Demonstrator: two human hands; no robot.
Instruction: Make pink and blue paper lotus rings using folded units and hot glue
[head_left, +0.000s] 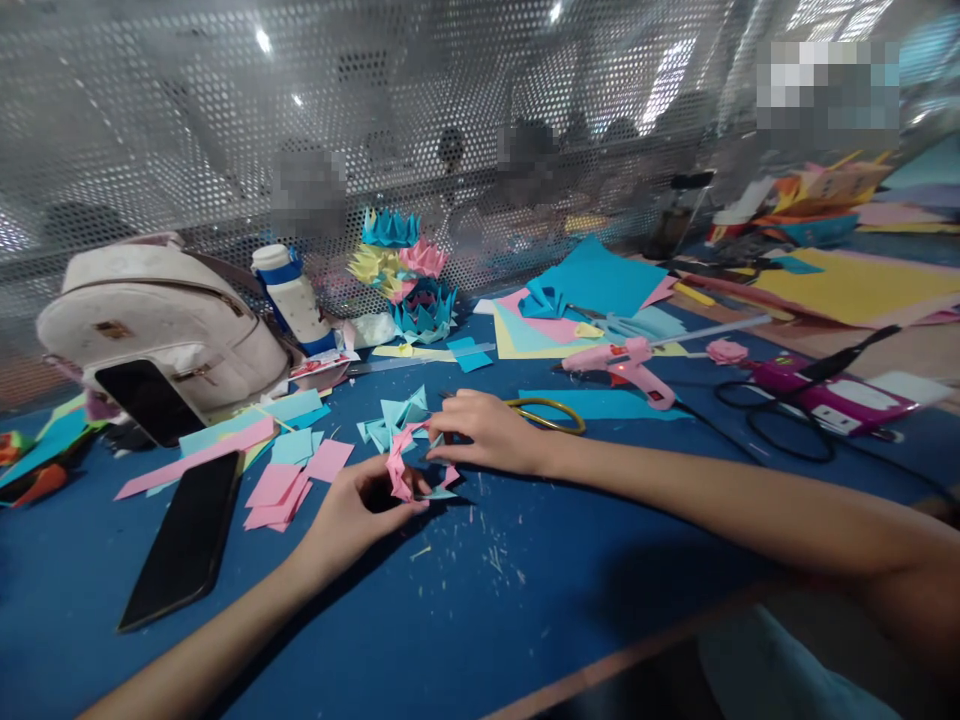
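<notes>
- Both hands work close together above the blue tabletop [525, 630]; the left hand [365, 510] curves its thumb and fingers nearly closed around the pink and light-blue pointed folded-paper piece [400, 470]; the right hand [487, 430] has its fingertips drawn close together at the far right edge of it, but whether they pinch or only press, I cannot tell.
- Squeezing too hard with the left hand could crush the thin points or blunt their creases; a loose hold could let the piece twist or its folds spring open.
- Pulling the right fingertips away sharply could tear the paper or draw a fold apart.
- Right of the hands lies a pink plastic glue gun [628, 368], nozzle leftward, near the right forearm; if it is hot, a backward sweep of that arm could bring a burn; a snag on its black cord [716, 430] could drag it.
- Loose square pink paper slips [279, 495] sit just beside the left wrist; a careless sleeve-side brush could scatter them.
</notes>
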